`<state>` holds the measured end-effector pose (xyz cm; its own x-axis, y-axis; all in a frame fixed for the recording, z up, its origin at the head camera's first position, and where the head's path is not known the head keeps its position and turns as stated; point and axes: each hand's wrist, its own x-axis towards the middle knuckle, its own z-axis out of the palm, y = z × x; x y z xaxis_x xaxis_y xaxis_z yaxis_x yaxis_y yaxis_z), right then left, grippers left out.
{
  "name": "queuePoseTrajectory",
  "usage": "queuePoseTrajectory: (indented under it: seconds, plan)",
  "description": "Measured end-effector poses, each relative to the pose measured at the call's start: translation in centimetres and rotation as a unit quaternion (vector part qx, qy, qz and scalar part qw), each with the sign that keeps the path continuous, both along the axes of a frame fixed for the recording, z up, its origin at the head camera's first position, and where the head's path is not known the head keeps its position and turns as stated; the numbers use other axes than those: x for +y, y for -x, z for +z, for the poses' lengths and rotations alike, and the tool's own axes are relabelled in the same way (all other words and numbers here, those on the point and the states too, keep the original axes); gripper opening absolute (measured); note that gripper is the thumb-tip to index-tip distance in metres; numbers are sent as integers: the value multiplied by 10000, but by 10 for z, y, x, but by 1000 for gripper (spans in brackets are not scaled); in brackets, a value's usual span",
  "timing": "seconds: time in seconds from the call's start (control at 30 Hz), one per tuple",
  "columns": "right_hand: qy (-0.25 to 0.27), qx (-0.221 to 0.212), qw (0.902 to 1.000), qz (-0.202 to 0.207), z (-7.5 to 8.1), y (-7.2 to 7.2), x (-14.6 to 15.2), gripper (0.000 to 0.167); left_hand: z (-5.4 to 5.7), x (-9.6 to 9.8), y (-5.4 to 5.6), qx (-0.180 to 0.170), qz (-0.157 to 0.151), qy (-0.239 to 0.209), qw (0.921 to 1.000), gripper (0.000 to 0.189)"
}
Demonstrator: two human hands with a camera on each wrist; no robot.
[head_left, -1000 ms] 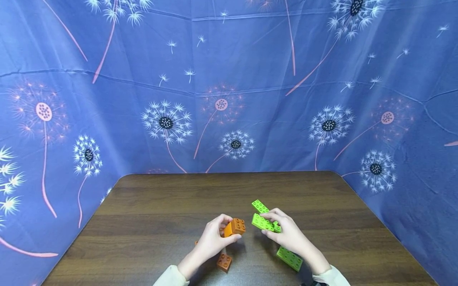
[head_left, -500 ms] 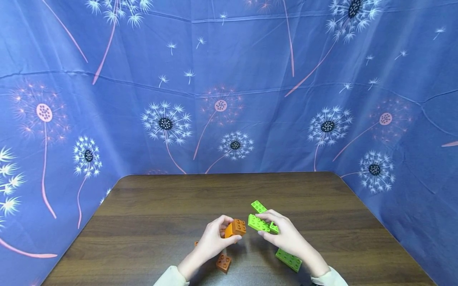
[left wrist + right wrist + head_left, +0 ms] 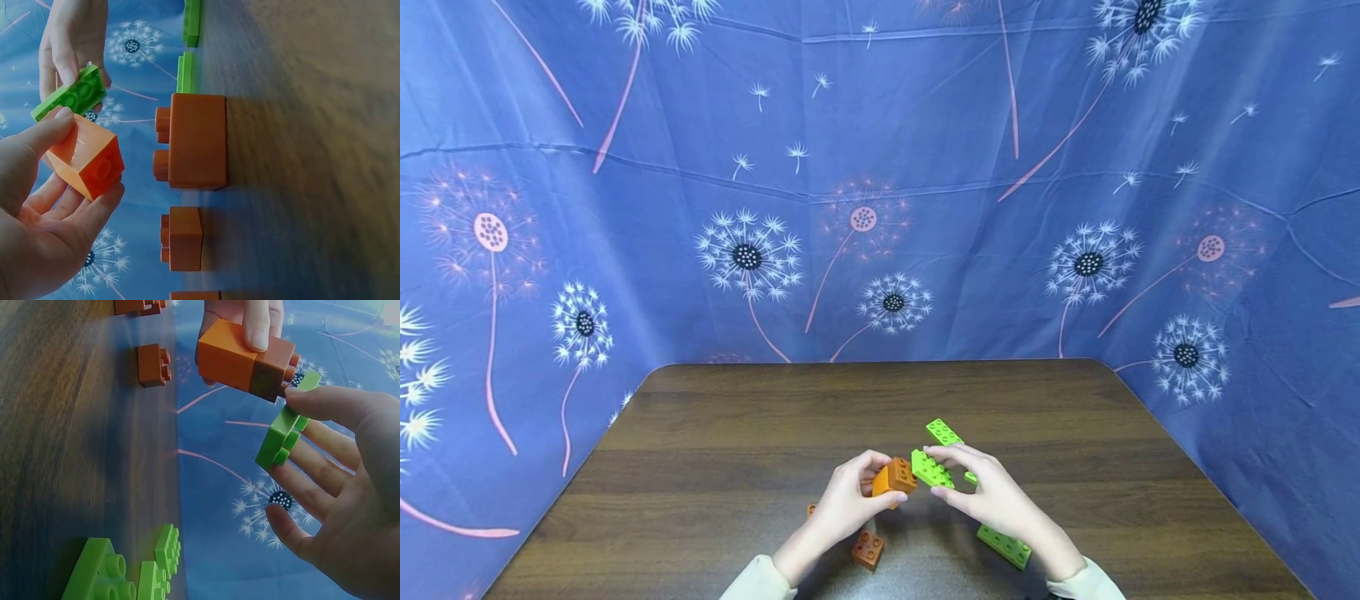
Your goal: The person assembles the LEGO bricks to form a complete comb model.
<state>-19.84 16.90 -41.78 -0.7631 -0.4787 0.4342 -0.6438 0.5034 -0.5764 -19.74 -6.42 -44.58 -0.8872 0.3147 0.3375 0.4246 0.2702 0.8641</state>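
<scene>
My left hand (image 3: 841, 506) grips a two-brick stack, a bright orange brick (image 3: 226, 355) joined to a darker orange-brown brick (image 3: 273, 370) with studs showing. From the other side my right hand (image 3: 1000, 493) pinches a flat lime-green brick (image 3: 931, 469) between thumb and fingers. Both are held up over the table. In the right wrist view the green brick is tilted, its smooth underside facing the studs of the stack, and its edge overlaps them there. The left wrist view shows the green brick (image 3: 78, 92) just beyond the orange one, with the left thumb across the stack.
On the wooden table (image 3: 737, 433) an orange-brown brick (image 3: 868, 550) lies near the left forearm, another partly hidden behind that wrist. Flat green bricks lie behind the right hand (image 3: 943, 432) and below it (image 3: 1004, 546). A blue dandelion-print cloth (image 3: 880, 167) hangs around the table.
My right hand has moved left with the green brick, bringing it up to the orange stack and tilting it. The left hand has stayed nearly still.
</scene>
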Motion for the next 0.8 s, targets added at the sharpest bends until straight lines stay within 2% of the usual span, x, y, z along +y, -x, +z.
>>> queuePoseTrajectory:
  seconds: [0.5,0.67,0.8]
  plan:
    - [240,318,9975,582,0,0,-7,45,0,0,0,176,10,161,9997,39]
    - [163,254,9982,527,2,-1,-8,47,0,-1,-1,254,-14,180,9995,40]
    - [24,165,9990,412,2,-1,-8,46,1,-1,-2,456,35,245,9987,40]
